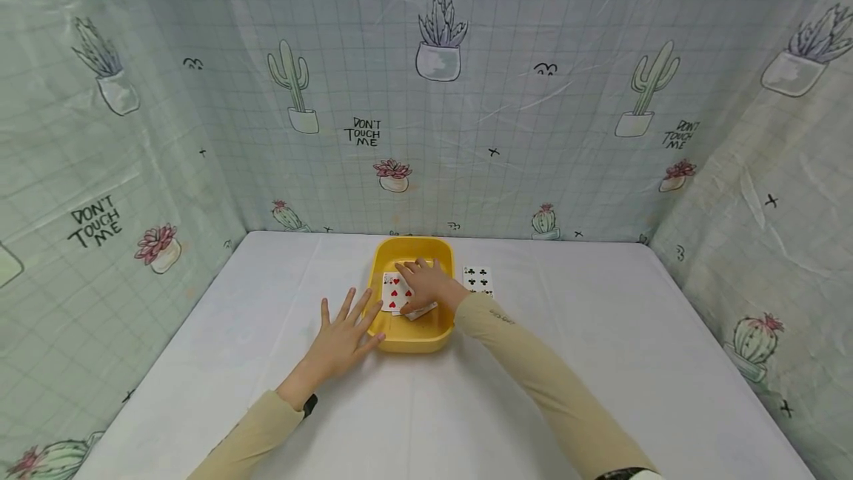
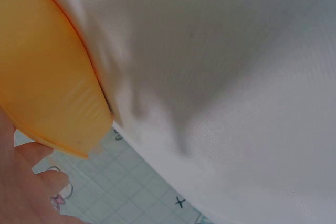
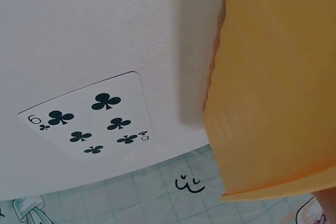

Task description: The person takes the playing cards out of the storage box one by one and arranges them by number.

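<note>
A yellow plastic basket [image 1: 411,345] stands on the white table, with playing cards lying inside it. The card on the left in it, a heart-suit playing card [image 1: 392,296], faces up. My right hand [image 1: 426,284] reaches over the right rim, fingers spread over the cards and partly covering them. My left hand [image 1: 338,345] has its fingers fanned out at the basket's left rim; in the left wrist view its fingers show beside the yellow wall [image 2: 52,72]. Right of the basket lies the six of clubs [image 3: 102,114], face up; my right forearm hides its near end in the head view.
White cloth covers the table [image 1: 566,361]. A hanging fabric backdrop [image 1: 493,110] with cactus prints and lettering encloses the back and both sides. The basket's upright walls surround the cards.
</note>
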### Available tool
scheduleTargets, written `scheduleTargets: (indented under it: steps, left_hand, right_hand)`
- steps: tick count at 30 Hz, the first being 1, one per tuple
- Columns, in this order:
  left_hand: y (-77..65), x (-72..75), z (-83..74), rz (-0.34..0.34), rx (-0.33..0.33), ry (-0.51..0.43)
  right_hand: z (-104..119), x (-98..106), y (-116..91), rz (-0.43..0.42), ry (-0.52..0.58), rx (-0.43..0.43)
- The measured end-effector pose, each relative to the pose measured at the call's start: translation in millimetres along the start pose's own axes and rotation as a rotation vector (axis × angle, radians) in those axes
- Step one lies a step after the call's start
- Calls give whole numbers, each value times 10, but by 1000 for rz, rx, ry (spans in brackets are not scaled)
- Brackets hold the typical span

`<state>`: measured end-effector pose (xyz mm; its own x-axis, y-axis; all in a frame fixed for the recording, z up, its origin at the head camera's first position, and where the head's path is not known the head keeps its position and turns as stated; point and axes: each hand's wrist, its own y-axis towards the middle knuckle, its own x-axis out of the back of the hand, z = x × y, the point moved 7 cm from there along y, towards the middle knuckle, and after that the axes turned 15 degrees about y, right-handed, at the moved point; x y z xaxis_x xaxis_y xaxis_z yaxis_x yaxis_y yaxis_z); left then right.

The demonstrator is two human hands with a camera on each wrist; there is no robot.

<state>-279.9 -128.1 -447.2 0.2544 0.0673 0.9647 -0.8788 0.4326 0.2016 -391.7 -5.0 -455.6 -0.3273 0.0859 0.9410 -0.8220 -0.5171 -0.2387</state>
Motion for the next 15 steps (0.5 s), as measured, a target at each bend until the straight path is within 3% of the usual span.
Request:
scheduleTargets:
  steps: [15]
  left_hand:
    - [14, -25, -4, -16, 2, 15]
  right_hand:
    - [-141, -166, 64, 39, -22, -50]
